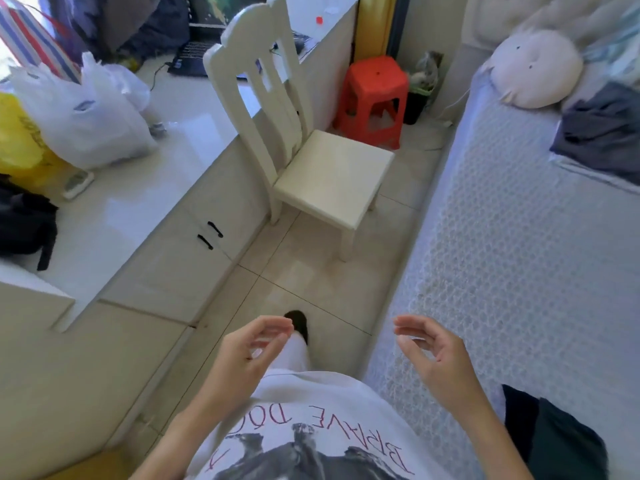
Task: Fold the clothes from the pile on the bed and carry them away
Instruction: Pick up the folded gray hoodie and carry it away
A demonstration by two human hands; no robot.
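Tiled floor (304, 271) between table (138, 209) and bed (519, 254); left hand (249, 351) and right hand (433, 351) loosely curled, each grip holding nothing; grey clothes (602, 129) on bed.

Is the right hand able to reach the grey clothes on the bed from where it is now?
Probably not yet. The right hand hangs empty near the body, while the grey clothes lie far up the bed beside the white cushion. Nothing blocks the way; stepping forward should suffice.

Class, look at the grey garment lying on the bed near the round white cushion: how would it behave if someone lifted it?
The grey garment lies crumpled in soft folds, so it would probably droop limply. It looks thin, so likely light and unlikely to slide.
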